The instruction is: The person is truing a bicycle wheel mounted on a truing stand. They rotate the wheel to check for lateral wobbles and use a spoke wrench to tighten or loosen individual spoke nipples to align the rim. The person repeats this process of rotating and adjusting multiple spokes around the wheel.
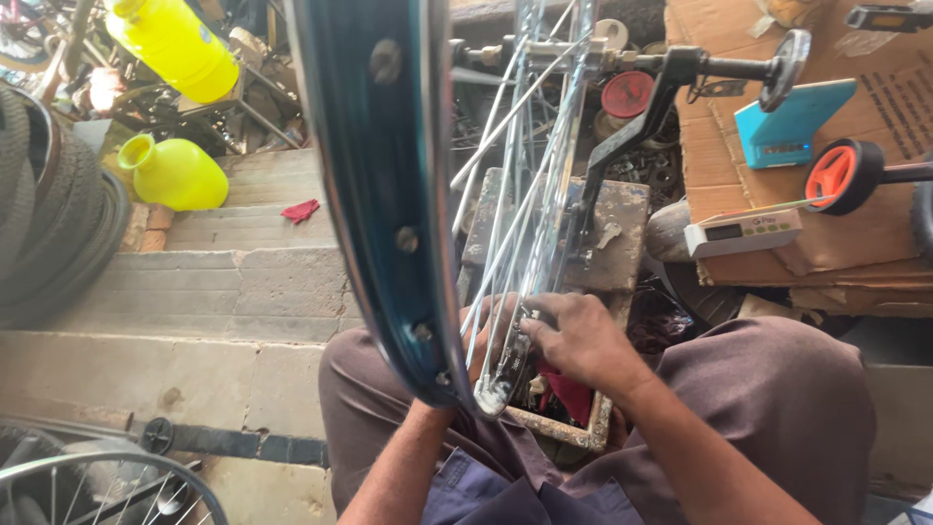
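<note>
We hold a bicycle wheel upright between the knees, its blue rim (374, 185) rising from the lap toward the top of the view. The hub and axle (544, 51) sit high in the frame, carried by a dark stand arm (632, 126).

Progress, as we judge it: the silver spokes (515, 194) already run from the hub down to the rim on the near section, and several nipple heads show along the rim's outer face, so lacing there appears largely done. Whether they are tensioned we cannot tell. The work in hand sits at the lowest point of the rim.

Hand state: the right hand (583, 340) is closed with its fingertips pinched at the spokes where they meet the rim. The left hand (483, 335) reaches up behind the rim and is mostly hidden by it (we cannot tell whether it grips anything). The two hands lie close together, with the rim between them.

Surface and room: below the hands stands a worn, grimy wooden box (583, 228) holding small dark parts. The floor is rough concrete steps (224, 282) with a red rag (300, 210) lying on them. Two yellow plastic jugs (173, 173) stand at the left, beside stacked tyres (44, 233). At the right, flattened cardboard (875, 146) bears a small blue box (792, 124) and a white digital device (743, 233). A second spoked wheel (97, 486) lies at the lower left.
</note>
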